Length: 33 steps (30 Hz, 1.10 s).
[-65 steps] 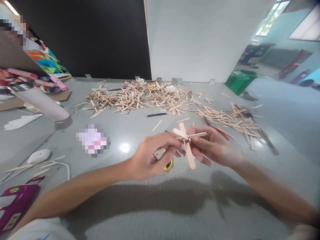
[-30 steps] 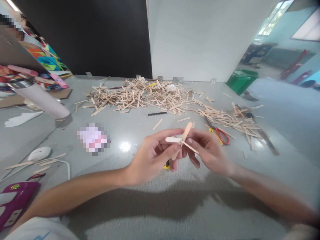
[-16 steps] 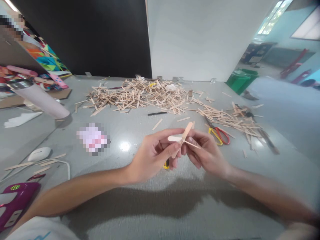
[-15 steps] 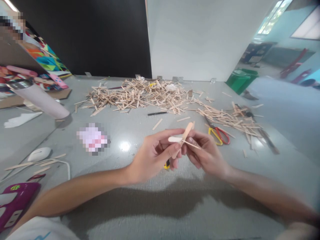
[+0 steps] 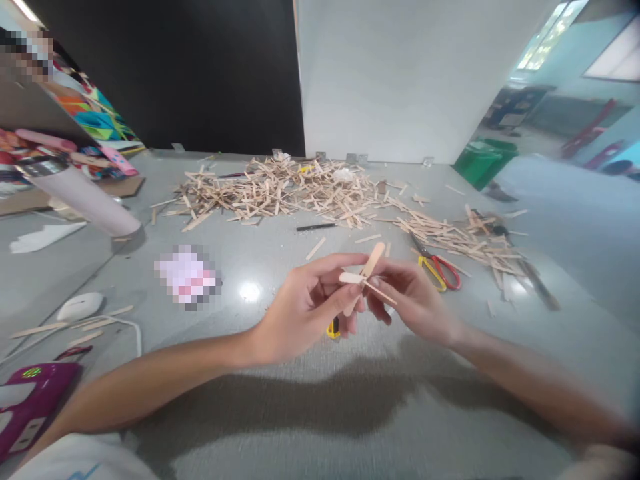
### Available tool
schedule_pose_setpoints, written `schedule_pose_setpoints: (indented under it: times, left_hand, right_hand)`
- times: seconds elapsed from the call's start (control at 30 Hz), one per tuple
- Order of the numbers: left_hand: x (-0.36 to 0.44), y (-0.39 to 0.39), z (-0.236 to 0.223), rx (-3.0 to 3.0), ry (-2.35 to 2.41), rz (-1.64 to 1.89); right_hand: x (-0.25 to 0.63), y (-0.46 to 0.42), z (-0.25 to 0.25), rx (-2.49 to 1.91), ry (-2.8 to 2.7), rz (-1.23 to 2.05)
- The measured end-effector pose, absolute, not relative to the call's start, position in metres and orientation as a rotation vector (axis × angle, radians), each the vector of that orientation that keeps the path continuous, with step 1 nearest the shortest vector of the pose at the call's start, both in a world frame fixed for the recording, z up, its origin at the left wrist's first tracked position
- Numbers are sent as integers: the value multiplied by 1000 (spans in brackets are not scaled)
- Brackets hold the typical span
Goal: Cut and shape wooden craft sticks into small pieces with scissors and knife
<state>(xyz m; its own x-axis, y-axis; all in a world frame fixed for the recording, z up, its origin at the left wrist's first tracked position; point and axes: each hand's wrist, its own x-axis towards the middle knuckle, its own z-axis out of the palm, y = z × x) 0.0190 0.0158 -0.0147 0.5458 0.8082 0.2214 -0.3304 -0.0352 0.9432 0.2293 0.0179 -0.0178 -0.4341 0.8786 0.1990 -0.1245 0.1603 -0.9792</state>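
Between my two hands is a small assembly of crossed popsicle sticks (image 5: 374, 259), lifted above the table. My left hand (image 5: 313, 303) pinches it, thumb in front and fingers behind. My right hand (image 5: 417, 293) is closed at the other side, thumb and fingertips on the sticks near the crossing. One thin stick slants down to the right across the right fingers. Partly hidden below the left fingertips, a yellow and black tool (image 5: 333, 328) lies on the table; its kind cannot be made out.
A heap of popsicle sticks (image 5: 280, 190) spreads along the back panels. Scissors (image 5: 440, 270) with yellow and red handles lie right of my hands. To the left are a tumbler (image 5: 85, 193), a white mouse (image 5: 80, 307) and a purple power strip (image 5: 37, 400). A black pen-like stick (image 5: 315, 227) lies ahead.
My right fingers have shifted slightly on the sticks, and the thin stick now slopes down a little more steeply. The left hand's grip looks the same.
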Motion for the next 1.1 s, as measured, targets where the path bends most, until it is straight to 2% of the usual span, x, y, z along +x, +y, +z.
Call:
schedule_pose_setpoints:
  times: [0.27, 0.57, 0.87, 0.97, 1.1]
  left_hand:
    - [17, 16, -16, 1299, 472, 900]
    - [17, 18, -11, 1339, 457, 882]
    - [11, 23, 0, 1487, 625, 842]
    - [4, 27, 6, 1571, 706, 807]
    - [-6, 33, 16, 1657, 774, 702]
  right_hand:
    - [229, 18, -24, -744, -1469, 1395]
    - [228, 19, -29, -716, -1352, 1548]
    - [229, 24, -26, -795, -1428, 1538]
    - [229, 26, -26, -836, -1506, 1461]
    - [232, 31, -27, -924, -1559, 1184]
